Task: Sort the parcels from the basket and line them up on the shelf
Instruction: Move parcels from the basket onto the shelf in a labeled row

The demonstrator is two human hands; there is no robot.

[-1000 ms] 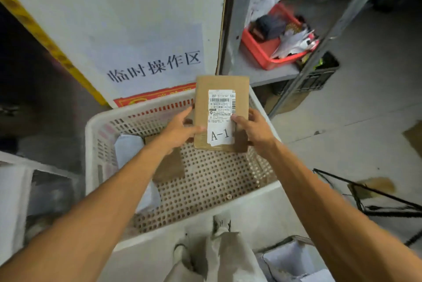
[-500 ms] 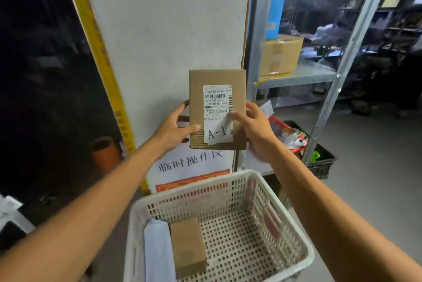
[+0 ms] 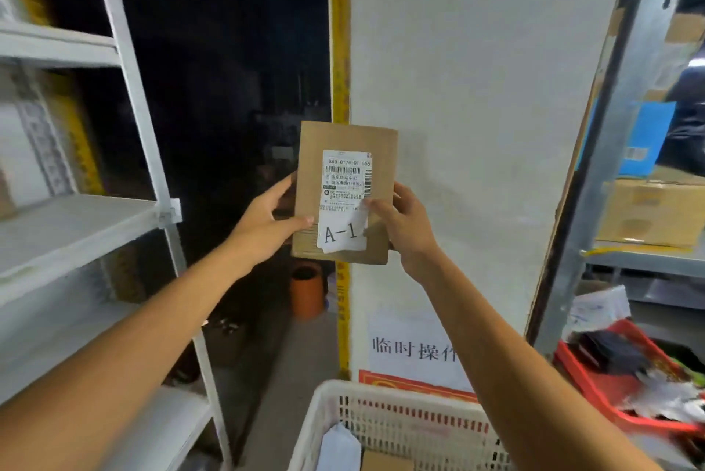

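A white flat wall panel point(image 3: 477, 88) carries a yellow vertical tape strip point(image 3: 339, 31) along its left edge and a white paper sign point(image 3: 412, 348) low down. An orange cylindrical pot point(image 3: 306, 289) stands on the floor left of the panel. A red plastic tray point(image 3: 572, 367) holding clutter sits to the right.

Single head cam, wide-angle, facing forward with a slight down tilt. Forearms enter from the bottom corners. Left hand point(image 3: 263, 230) and right hand point(image 3: 404, 226) hold the parcel point(image 3: 343, 195) dead centre, at arm's length. Shelf point(image 3: 76, 226) runs along the left edge, basket point(image 3: 400, 424) rim clips the bottom, white pillar point(image 3: 477, 127) straight ahead.
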